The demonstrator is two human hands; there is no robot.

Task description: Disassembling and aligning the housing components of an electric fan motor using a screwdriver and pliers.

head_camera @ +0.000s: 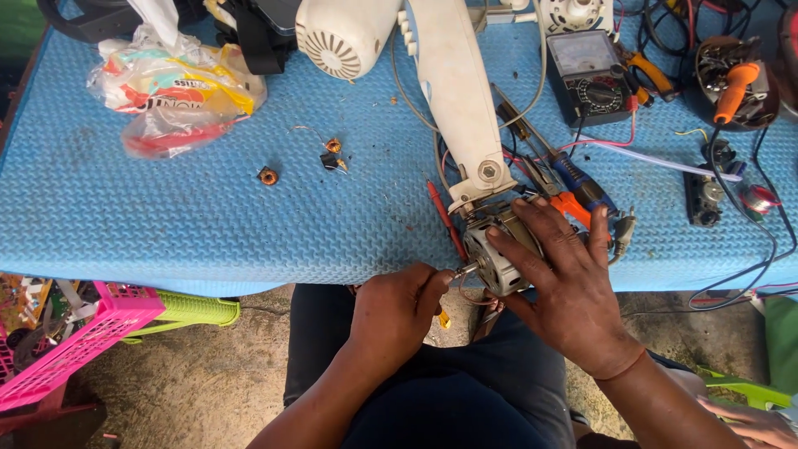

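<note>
Head view, one frame.

Item, centre, at about 5 o'clock: small electric motor, grey metal, at the near edge of the blue foam mat, joined to the lower end of a white fan neck that runs up toward 12 o'clock.

Right hand: fingers spread and curled over the motor's top and right side, gripping it.

Left hand: closed, fingertips pinched on the motor's shaft, which juts out toward 8 o'clock.

Beside the motor, at 9 o'clock of it: red pen-like tool, lying on the mat, touching neither hand.

At 1 o'clock of the motor: pliers with blue and orange handles, partly under the right hand's fingers.

At 1 o'clock of the frame: black analogue multimeter, square, pale dial face above a round selector; red lead trailing from it.

At 11 o'clock: crumpled clear plastic bags, with printed packages in yellow, red and green inside; print too creased to tell further.

At 12 o'clock: white round housing with vent slots.

Mid-mat, at 10 o'clock of the motor: two small copper coils, well apart from both hands.

At 3 o'clock: black cables, small black parts.

At 8 o'clock, below the mat: pink plastic basket, lattice-walled.
</note>
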